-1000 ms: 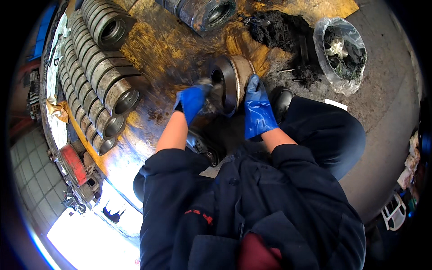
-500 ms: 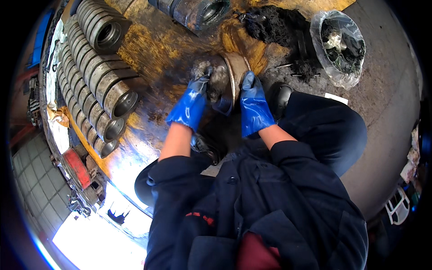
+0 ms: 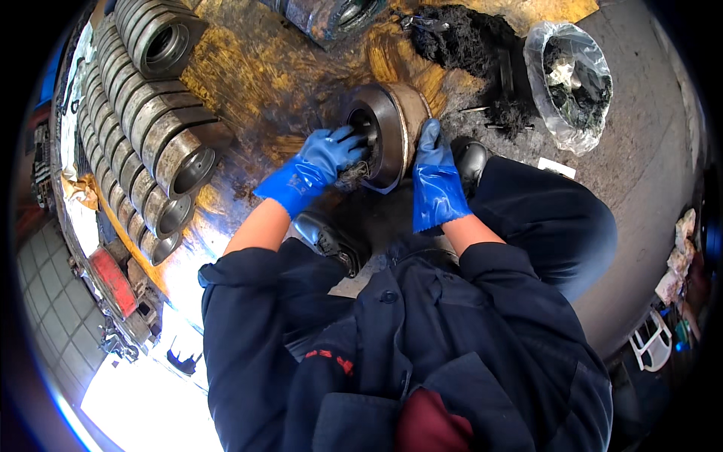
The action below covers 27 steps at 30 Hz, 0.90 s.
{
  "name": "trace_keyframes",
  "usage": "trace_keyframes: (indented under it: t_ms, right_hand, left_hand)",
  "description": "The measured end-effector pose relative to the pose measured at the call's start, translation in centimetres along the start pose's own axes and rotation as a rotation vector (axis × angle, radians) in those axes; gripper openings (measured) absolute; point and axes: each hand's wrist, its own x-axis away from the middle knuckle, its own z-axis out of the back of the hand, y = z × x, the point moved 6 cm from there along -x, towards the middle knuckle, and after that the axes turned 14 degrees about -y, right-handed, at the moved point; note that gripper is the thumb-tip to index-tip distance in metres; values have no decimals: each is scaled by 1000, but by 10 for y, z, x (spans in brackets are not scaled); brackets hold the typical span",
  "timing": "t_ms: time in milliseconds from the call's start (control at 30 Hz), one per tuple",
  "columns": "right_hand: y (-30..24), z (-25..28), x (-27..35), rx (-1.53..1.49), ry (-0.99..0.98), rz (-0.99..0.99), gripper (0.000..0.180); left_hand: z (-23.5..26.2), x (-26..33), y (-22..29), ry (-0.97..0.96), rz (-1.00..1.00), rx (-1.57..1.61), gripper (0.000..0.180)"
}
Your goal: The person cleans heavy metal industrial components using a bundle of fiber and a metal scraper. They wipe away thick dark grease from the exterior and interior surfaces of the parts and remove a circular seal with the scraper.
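A thick metal sleeve (image 3: 413, 124) with a dark, shiny end face and a dull, worn outer side stands on the stained board in front of me. My left hand (image 3: 327, 157), in a blue rubber glove, is at the mouth of its bore, fingers bent. Under those fingers a wad of grey-brown fibres (image 3: 352, 176) shows in part; the palm hides the rest. Against the outer right side of the sleeve, my right hand (image 3: 434, 169), gloved alike, is closed along its edge.
Rows of similar metal sleeves (image 3: 162, 135) line the left. Another large metal part (image 3: 324, 19) lies at the far edge. Dark fibre scraps (image 3: 459, 41) are heaped far right, beside a clear plastic bag (image 3: 602, 124) of dirty waste. My shoes flank the sleeve.
My left hand has moved down and left across the sleeve's end face, uncovering the bore, its fingers spreading somewhat. The sleeve appears turned slightly. My right hand stays at its side.
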Motion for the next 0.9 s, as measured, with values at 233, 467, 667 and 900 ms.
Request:
trace_keyframes:
  t_ms: [233, 467, 667, 900]
  right_hand:
    - [-2, -2, -3, 13, 2, 2, 53]
    - [-19, -17, 10, 17, -77, 5, 54]
    - [-1, 26, 12, 53, 32, -33, 54]
    - [0, 19, 15, 51, 3, -37, 55]
  left_hand:
    - [-11, 20, -74, 529, 239, 1187, 22]
    - [-110, -8, -188, 1106, 358, 1981, 33]
    - [-118, -69, -128, 1109, 417, 1728, 31]
    - [-144, -24, -106, 1082, 618, 1818, 34]
